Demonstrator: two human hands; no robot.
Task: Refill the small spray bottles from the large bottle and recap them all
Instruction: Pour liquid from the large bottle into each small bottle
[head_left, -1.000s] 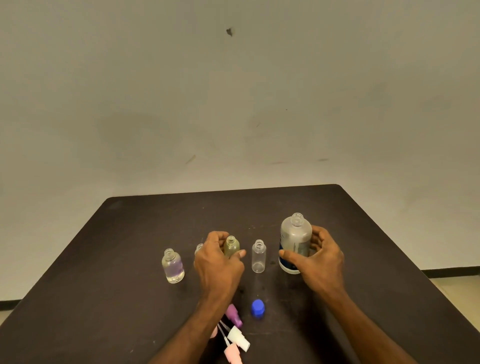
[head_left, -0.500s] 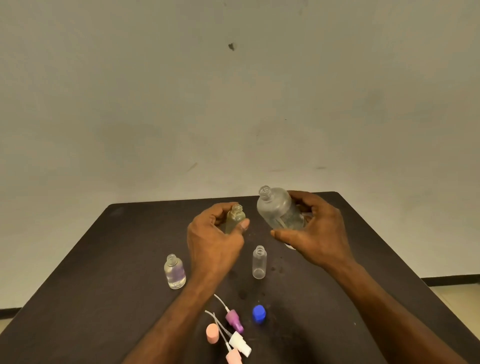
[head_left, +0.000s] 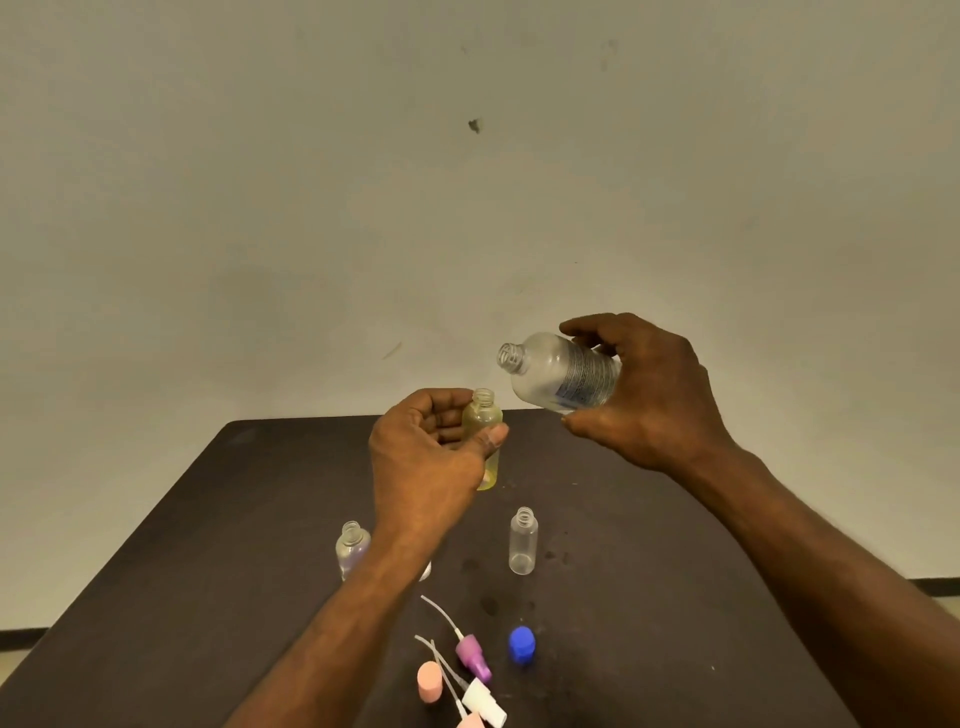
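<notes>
My left hand (head_left: 431, 467) grips a small yellowish bottle (head_left: 485, 421), upright and uncapped, lifted above the dark table (head_left: 675, 597). My right hand (head_left: 649, 395) holds the large clear bottle (head_left: 558, 371) tilted on its side, with its open neck pointing left, just above and right of the small bottle's mouth. Two more small uncapped bottles stand on the table: a clear one (head_left: 523, 540) and a purplish one (head_left: 352, 548), partly behind my left forearm. A blue cap (head_left: 521, 644) lies near the front.
Loose spray tops lie at the table's front: a purple one (head_left: 472, 657) with its tube, a white one (head_left: 483, 701) and a pink cap (head_left: 429, 682). A plain wall stands behind the table. Dark wet spots mark the table near the clear bottle.
Both hands have risen from the table. The large bottle went from upright to tilted with its neck toward the small yellowish bottle, which my left hand lifted up.
</notes>
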